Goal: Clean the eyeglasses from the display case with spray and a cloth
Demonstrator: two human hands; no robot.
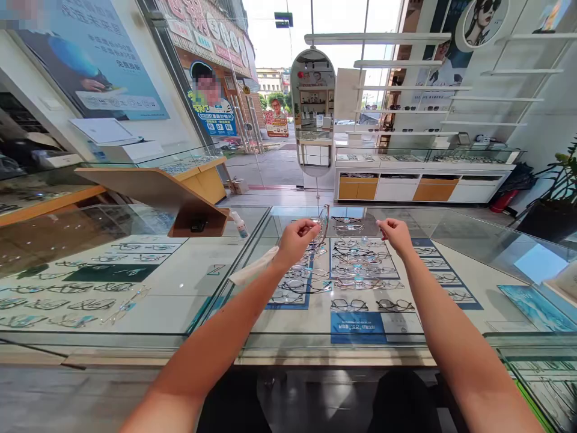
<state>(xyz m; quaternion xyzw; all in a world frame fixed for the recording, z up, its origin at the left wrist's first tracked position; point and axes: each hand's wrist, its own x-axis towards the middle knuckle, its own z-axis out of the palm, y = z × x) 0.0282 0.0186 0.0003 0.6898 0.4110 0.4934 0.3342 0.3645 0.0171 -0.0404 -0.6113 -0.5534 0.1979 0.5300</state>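
Note:
My left hand [298, 239] is closed, its fingertips pinching a pair of eyeglasses [325, 224] held above the glass counter. To the right, my right hand [396, 234] hovers with thumb and fingers pressed together; a small pale spot shows at the fingertips, too small to name. Between and below the hands lie several rows of eyeglass frames [360, 258], seen on or through the counter glass. Beside my left forearm is a white cloth or tissue [255, 268], partly covered by the arm. A small spray bottle [239, 225] stands farther left.
The glass display counter [216, 338] runs across in front of me. A brown slanted board [148, 189] stands on its left. An oval mirror [314, 111] rises beyond the far edge. Blue leaflets [358, 328] lie near the front, and a potted plant [559, 207] stands far right.

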